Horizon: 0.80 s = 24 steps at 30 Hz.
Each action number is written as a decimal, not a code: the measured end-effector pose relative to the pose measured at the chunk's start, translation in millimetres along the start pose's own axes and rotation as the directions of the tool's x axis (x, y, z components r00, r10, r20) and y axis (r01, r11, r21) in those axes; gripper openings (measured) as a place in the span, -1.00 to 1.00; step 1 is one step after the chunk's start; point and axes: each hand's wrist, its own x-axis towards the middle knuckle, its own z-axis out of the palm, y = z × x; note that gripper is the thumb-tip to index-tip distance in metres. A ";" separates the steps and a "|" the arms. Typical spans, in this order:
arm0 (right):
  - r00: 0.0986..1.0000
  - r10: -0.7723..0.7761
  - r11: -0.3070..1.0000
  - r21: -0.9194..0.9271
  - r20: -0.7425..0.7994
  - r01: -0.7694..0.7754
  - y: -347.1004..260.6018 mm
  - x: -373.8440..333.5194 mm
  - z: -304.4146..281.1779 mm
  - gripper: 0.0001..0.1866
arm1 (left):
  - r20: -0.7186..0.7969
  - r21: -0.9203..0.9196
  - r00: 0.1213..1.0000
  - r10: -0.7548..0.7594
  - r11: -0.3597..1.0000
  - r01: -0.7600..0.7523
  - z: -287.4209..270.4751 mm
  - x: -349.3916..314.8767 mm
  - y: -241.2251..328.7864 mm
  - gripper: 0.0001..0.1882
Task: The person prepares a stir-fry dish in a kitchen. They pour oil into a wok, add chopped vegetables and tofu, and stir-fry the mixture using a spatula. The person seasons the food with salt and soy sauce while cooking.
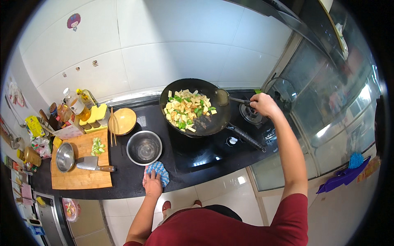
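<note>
Over the stove stands a black wok point(207, 131) holding pale yellow cut pieces, probably tofu, and green pepper point(182, 108). My right hand point(266, 105) is closed round the dark handle of a ladle point(222, 97). The ladle's bowl rests inside the wok's right side, apart from most of the food. At the counter's front edge, my left hand point(153, 185) has its fingers on a blue-and-white cloth point(160, 172) with a pink part. Just beyond the cloth sits a steel bowl point(144, 147) that looks nearly bare inside.
A cutting board point(82, 180) at left carries a cleaver point(91, 163), a small steel bowl point(65, 157) and sliced green pieces point(97, 146). Chopsticks point(112, 127) lie across a yellow bowl point(124, 121). Bottles point(76, 104) stand behind. The wok's handle point(248, 138) points toward the front right. A glass lid point(283, 94) leans at right.
</note>
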 end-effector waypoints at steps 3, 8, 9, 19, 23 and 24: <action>0.983 0.114 0.940 0.304 0.146 -0.154 1.4 40.4 29.3 -0.78 | -0.006 -0.020 1.000 0.002 1.000 -0.003 2.6 1.7 -3.9 -0.55; 0.980 -0.199 0.907 0.378 -0.009 0.188 -34.7 68.4 85.8 -0.70 | -0.007 -0.043 1.000 0.017 0.999 -0.017 0.8 2.6 -6.2 -0.50; 0.935 -0.350 0.905 0.237 -0.055 0.352 -46.4 65.9 87.8 -0.67 | -0.018 -0.032 1.000 0.021 0.999 -0.022 3.1 2.9 -7.9 -0.50; 0.728 -0.663 0.643 -0.367 0.172 0.672 -94.9 -58.5 17.9 -0.62 | -0.011 -0.062 0.999 0.042 0.997 -0.043 11.7 5.4 -14.4 -0.57; 0.728 -0.661 0.597 -0.459 0.184 0.658 -74.7 -87.6 -10.9 -0.61 | -0.045 -0.048 0.996 0.073 0.996 -0.075 4.6 5.2 -8.5 -0.57; 0.723 -0.675 0.599 -0.466 0.144 0.652 -69.7 -93.6 -19.0 -0.61 | -0.058 -0.038 0.995 0.080 0.996 -0.082 7.2 5.2 -10.4 -0.57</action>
